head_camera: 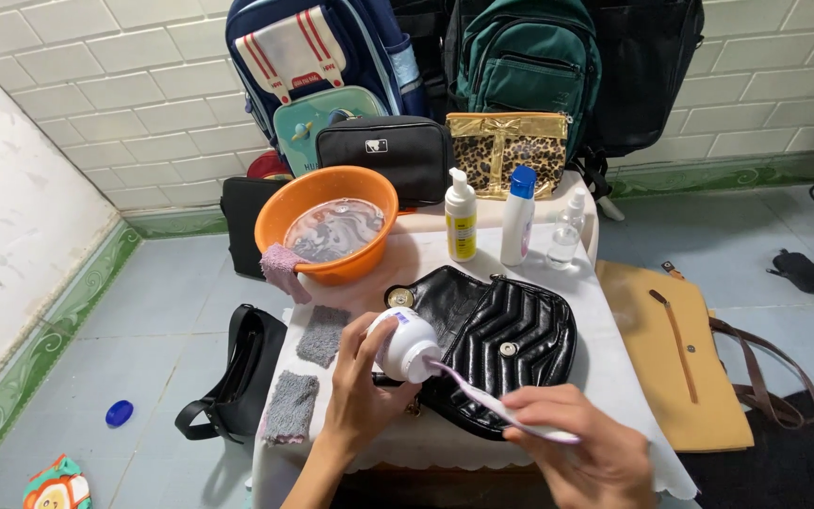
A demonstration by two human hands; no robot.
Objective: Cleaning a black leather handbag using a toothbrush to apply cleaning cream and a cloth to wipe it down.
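While the left hand (360, 391) is clamped around a white bottle (407, 344) tipped toward a toothbrush (496, 405), the right hand (581, 448) pinches its handle, both above a black quilted handbag (515, 344) lying on the tabletop (605, 368).

At frame centre the black handbag (511, 335) looks like glossy quilted leather with small metal studs. The white tube (407, 344) and the toothbrush (501, 405) look like smooth plastic. The orange basin (280, 221) at upper left is shiny plastic. The grey cloths (322, 335) look rough and woolly. A matt white cloth (605, 368) covers the desk. The gold pouch (506, 151) has a metallic sheen.
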